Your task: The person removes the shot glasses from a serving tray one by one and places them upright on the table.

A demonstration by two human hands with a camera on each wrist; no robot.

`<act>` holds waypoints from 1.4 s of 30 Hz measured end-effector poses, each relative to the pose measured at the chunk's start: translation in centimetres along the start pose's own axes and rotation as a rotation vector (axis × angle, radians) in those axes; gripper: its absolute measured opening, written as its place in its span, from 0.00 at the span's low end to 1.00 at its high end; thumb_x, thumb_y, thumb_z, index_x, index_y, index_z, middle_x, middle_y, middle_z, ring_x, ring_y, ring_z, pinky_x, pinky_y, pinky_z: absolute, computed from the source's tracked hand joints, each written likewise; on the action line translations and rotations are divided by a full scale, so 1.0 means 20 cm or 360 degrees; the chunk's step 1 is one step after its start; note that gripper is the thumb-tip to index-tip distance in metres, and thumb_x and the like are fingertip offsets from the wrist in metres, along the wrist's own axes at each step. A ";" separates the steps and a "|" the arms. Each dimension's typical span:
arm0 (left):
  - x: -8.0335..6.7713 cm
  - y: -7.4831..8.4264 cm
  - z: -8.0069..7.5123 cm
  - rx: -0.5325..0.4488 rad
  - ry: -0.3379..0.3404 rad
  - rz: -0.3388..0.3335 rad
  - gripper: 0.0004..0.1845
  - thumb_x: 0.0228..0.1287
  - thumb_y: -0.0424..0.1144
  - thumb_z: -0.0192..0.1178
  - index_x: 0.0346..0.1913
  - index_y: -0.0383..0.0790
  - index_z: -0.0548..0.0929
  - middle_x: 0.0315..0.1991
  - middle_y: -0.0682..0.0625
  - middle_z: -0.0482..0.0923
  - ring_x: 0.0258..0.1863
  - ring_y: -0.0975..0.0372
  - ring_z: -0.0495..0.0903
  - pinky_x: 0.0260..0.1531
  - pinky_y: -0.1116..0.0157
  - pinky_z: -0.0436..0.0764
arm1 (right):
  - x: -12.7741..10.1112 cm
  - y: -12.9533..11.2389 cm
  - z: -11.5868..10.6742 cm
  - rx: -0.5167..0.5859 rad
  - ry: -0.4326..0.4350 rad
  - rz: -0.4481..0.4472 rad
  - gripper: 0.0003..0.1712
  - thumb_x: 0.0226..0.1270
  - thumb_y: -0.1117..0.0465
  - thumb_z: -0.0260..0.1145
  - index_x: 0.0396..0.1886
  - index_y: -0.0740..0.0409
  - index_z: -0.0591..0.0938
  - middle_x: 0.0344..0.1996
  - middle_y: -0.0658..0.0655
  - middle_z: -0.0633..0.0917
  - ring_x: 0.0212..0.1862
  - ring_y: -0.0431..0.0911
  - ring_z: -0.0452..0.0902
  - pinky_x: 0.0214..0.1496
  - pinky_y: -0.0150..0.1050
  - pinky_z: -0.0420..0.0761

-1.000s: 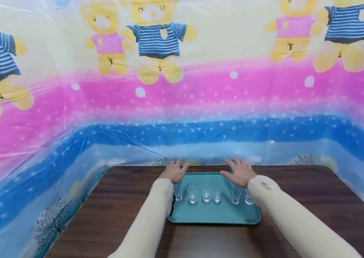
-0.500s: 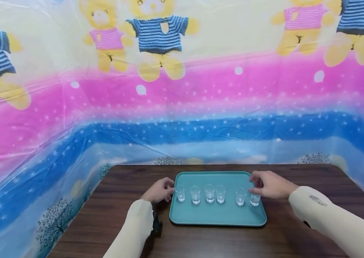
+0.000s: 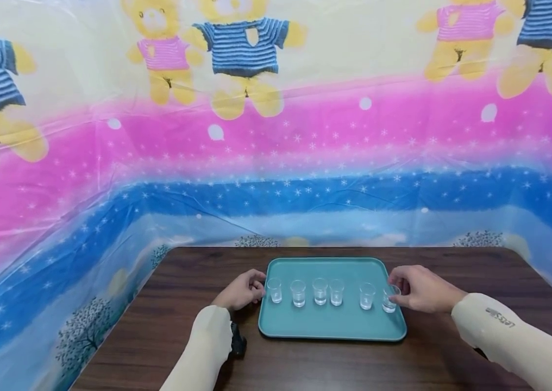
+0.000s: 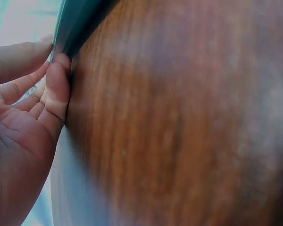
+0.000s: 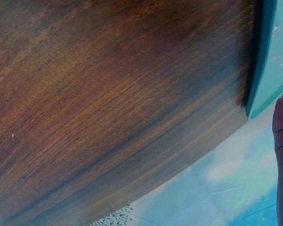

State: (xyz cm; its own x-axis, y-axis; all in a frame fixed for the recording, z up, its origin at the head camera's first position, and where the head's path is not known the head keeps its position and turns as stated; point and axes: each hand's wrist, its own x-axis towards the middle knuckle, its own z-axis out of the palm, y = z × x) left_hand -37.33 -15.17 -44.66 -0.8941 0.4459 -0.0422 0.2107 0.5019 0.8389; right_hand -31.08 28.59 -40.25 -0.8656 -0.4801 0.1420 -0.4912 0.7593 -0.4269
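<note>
Both hands have slid outward: left hand (image 3: 242,290) curls on the left rim of the tray (image 3: 332,326) mid-table, right hand (image 3: 420,288) pinches the rightmost glass (image 3: 389,299); best lift it straight, clear of its neighbour.

- teal tray (image 3: 330,326) on dark wood surface (image 3: 158,336), six small clear glasses in a row
- left hand (image 3: 243,290) at tray's left edge
- right hand (image 3: 420,289) pinches rightmost glass (image 3: 389,300)
</note>
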 end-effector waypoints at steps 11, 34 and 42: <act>0.01 -0.01 0.00 0.0076 -0.0011 -0.0016 0.20 0.68 0.29 0.54 0.61 0.30 0.66 0.35 0.44 0.75 0.30 0.57 0.75 0.33 0.59 0.76 | 0.06 0.03 -0.04 0.0002 0.0109 0.0017 0.13 0.59 0.56 0.70 0.41 0.58 0.81 0.27 0.45 0.77 0.28 0.38 0.73 0.30 0.36 0.75; 0.02 0.04 0.03 0.0037 -0.0043 -0.0167 0.21 0.67 0.27 0.54 0.61 0.32 0.65 0.35 0.43 0.75 0.28 0.56 0.75 0.32 0.59 0.76 | 0.27 0.29 0.00 -0.0072 0.0349 0.0408 0.17 0.62 0.62 0.66 0.44 0.73 0.79 0.32 0.61 0.80 0.33 0.51 0.76 0.31 0.47 0.77; 0.02 0.03 -0.01 0.0025 -0.0037 -0.0189 0.21 0.67 0.27 0.55 0.61 0.33 0.66 0.34 0.44 0.75 0.28 0.57 0.75 0.32 0.60 0.76 | 0.31 0.29 0.00 -0.0106 0.0348 0.0456 0.19 0.64 0.62 0.65 0.46 0.74 0.77 0.33 0.64 0.79 0.33 0.53 0.76 0.30 0.47 0.76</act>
State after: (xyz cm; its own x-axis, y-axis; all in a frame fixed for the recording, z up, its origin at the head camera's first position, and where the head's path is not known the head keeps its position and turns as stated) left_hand -37.62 -14.74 -44.04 -0.9037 0.3996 -0.1536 0.1102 0.5639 0.8185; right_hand -39.36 29.91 -41.91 -0.9658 -0.1441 0.2158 -0.2248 0.8797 -0.4189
